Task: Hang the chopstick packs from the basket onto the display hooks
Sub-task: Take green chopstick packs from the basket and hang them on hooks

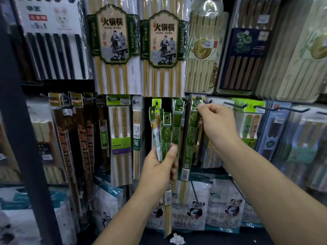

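My left hand (pixel 161 167) grips a bundle of several narrow chopstick packs (pixel 163 131) with green header cards, held upright in front of the display. My right hand (pixel 216 124) pinches the top of one long green chopstick pack (pixel 190 138) right at a dark display hook (pixel 206 101). Whether the pack's hole sits on the hook is hidden by my fingers. Another green pack (pixel 177 121) hangs just left of it. The basket is out of view.
Large hot-pot chopstick packs (pixel 113 46) hang above. More empty hooks (pixel 235 105) stick out to the right. A dark shelf post (pixel 23 121) stands at the left. Panda-printed bags (pixel 194 206) fill the row below, and a crumpled paper scrap (pixel 177 238) lies at the bottom.
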Available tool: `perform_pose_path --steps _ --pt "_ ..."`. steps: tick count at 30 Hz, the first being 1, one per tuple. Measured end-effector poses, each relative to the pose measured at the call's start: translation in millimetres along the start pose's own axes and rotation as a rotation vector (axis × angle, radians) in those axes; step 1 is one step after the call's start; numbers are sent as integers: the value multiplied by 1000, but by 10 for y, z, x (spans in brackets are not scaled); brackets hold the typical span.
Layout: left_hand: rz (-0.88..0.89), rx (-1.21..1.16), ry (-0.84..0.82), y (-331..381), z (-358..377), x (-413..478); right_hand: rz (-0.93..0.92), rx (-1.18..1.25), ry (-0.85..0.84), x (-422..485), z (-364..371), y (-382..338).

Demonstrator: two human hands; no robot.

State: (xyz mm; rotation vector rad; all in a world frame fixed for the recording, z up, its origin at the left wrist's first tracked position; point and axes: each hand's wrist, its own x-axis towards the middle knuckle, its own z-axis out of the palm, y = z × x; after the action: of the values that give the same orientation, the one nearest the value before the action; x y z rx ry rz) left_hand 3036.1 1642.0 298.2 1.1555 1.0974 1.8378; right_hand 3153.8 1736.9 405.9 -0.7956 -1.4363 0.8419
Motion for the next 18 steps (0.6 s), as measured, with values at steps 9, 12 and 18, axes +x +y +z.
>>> perform_pose_path --steps 9,12,18 --pt "-77 -51 -22 35 -42 -35 26 -4 27 53 11 79" --pt "-65 -114 -31 47 -43 -35 47 0 28 68 6 88" --pt "-31 -89 -34 64 -4 -43 0 18 15 53 1 80"
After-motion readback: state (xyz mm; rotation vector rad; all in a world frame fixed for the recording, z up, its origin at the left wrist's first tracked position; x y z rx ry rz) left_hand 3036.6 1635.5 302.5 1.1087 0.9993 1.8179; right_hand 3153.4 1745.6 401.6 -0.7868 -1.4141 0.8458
